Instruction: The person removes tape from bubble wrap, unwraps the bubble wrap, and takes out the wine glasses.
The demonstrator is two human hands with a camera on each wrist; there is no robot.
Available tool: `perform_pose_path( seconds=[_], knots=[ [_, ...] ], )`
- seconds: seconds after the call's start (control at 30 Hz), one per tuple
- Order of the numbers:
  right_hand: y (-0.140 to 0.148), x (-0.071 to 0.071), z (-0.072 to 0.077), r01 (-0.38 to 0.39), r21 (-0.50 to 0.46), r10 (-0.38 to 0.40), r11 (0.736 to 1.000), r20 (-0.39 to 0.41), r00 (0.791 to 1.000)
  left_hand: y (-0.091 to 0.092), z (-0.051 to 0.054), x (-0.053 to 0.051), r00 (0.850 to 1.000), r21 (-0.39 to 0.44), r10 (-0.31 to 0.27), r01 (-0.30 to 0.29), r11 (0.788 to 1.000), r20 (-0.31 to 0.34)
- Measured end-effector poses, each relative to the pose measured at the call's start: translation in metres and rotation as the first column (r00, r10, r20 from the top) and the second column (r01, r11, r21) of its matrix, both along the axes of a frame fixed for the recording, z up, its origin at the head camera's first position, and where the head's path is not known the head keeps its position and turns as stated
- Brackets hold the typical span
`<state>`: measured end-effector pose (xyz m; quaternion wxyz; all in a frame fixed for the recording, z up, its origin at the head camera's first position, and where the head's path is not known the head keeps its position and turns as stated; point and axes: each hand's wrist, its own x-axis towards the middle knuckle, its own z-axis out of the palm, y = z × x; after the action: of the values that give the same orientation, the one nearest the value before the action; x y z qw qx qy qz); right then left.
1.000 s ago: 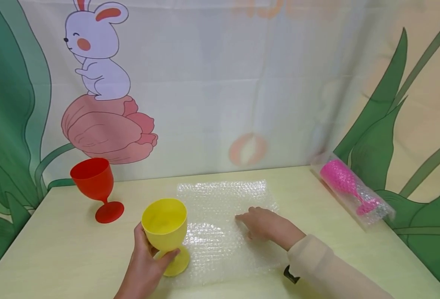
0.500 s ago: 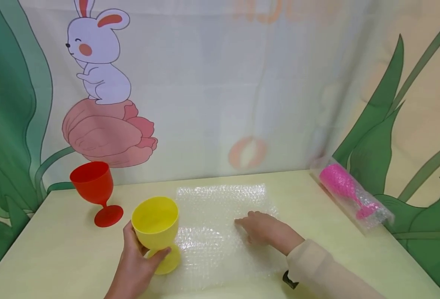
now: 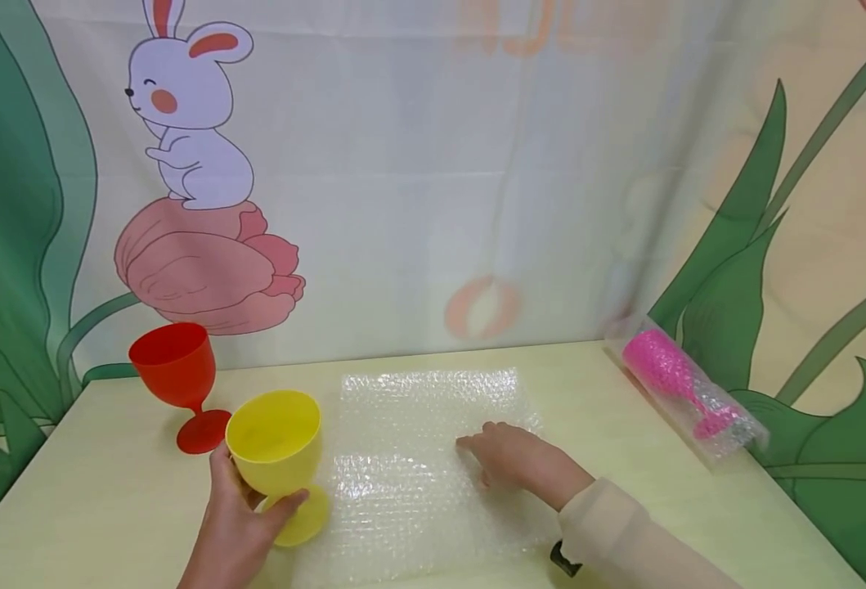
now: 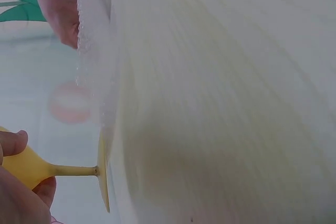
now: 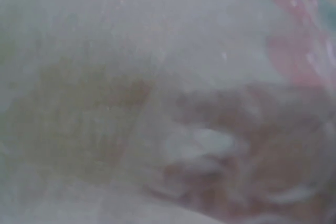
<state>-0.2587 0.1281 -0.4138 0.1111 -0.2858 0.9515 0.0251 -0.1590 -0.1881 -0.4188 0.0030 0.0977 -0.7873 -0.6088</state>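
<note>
My left hand (image 3: 230,523) holds a yellow plastic goblet (image 3: 271,466), fingers and thumb around the lower bowl. In the left wrist view the goblet's stem (image 4: 76,170) and foot show, the foot close to the tabletop; whether it touches, I cannot tell. A sheet of bubble wrap (image 3: 396,499) lies flat to the right of the goblet. My right hand (image 3: 509,458) rests on the wrap's right half, its index finger pointing left and the other fingers partly hidden. The right wrist view is blurred, with a dim hand (image 5: 283,150) seen behind a milky layer.
A red goblet (image 3: 177,368) stands at the table's back left. A pink goblet (image 3: 661,364) rolled in bubble wrap lies at the back right. Behind the pale table (image 3: 94,507) hangs a printed cloth (image 3: 396,204) with a rabbit and plants.
My left hand has carried the yellow goblet leftward, off the bubble wrap's left part and nearer the red goblet. My right hand has stayed on the wrap. The head view has shifted slightly.
</note>
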Motion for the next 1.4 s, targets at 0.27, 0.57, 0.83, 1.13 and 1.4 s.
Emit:
perform_pose_path(
  seconds=[0.27,0.57,0.83,1.13,1.4],
  knots=[
    [0.000,0.000,0.002,0.022,-0.009,-0.022,1.000,0.032,0.999,-0.009,0.001,-0.002,1.000,-0.019,0.026,-0.027,0.999,-0.011],
    [-0.002,0.001,0.003,0.014,-0.019,-0.014,1.000,0.007,1.000,-0.023,-0.001,-0.007,0.997,-0.050,0.073,-0.074,0.996,-0.028],
    [-0.002,0.002,0.002,0.033,-0.011,-0.033,0.999,0.015,0.999,-0.036,-0.003,-0.013,0.993,-0.067,0.120,-0.121,0.990,-0.020],
    [-0.001,0.002,0.000,0.017,-0.019,-0.017,1.000,-0.004,1.000,-0.044,-0.003,-0.017,0.989,-0.084,0.148,-0.150,0.985,-0.031],
    [-0.001,0.002,-0.001,0.010,-0.023,-0.011,1.000,-0.008,1.000,-0.047,-0.005,-0.023,0.981,-0.109,0.177,-0.185,0.977,-0.074]
  ],
)
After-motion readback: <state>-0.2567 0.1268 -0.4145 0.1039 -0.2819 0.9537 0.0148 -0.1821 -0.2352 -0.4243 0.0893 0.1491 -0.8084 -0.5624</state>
